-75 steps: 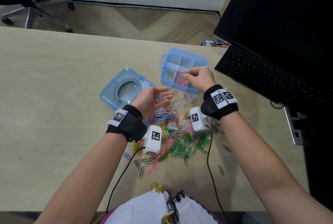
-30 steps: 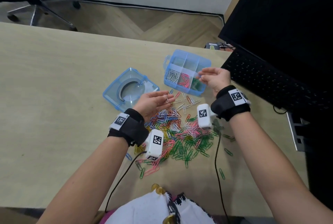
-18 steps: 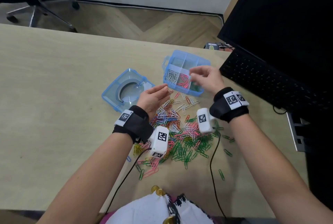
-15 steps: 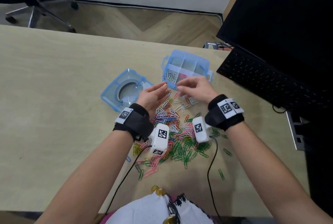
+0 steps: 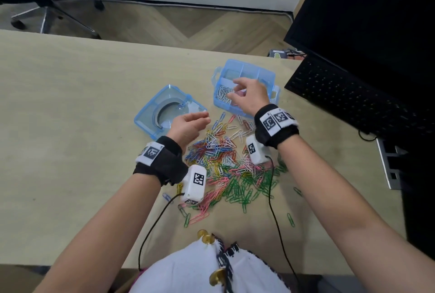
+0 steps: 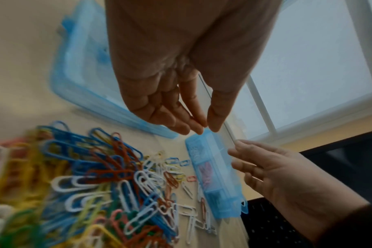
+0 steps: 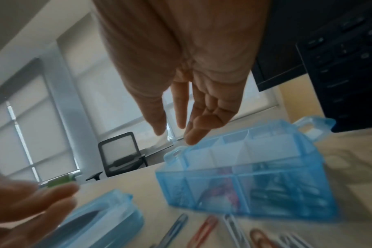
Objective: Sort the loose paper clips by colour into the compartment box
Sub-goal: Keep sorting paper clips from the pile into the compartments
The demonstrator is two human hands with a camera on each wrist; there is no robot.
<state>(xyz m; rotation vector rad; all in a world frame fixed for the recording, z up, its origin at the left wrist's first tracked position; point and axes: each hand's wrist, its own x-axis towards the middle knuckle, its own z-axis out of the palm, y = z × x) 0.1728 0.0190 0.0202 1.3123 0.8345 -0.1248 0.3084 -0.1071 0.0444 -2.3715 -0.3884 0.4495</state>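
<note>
A heap of loose coloured paper clips lies on the desk between my wrists. Behind it stands the blue compartment box, with white clips in its near-left cell and pink clips in the cell beside it. My right hand hovers over the white-clip cell with fingers spread and nothing visible in them; the right wrist view shows the same hand above the box. My left hand floats left of the box, fingers straight and relaxed, holding nothing.
The box's blue lid lies upside down left of my left hand. A black keyboard and a monitor stand at the right. Stray green clips lie near the desk's front edge. Wrist camera cables trail toward my body.
My right hand swung from the box's right cells to my left palm, which held a white clip, then back over the white-clip cell. The left palm now shows no clip.
</note>
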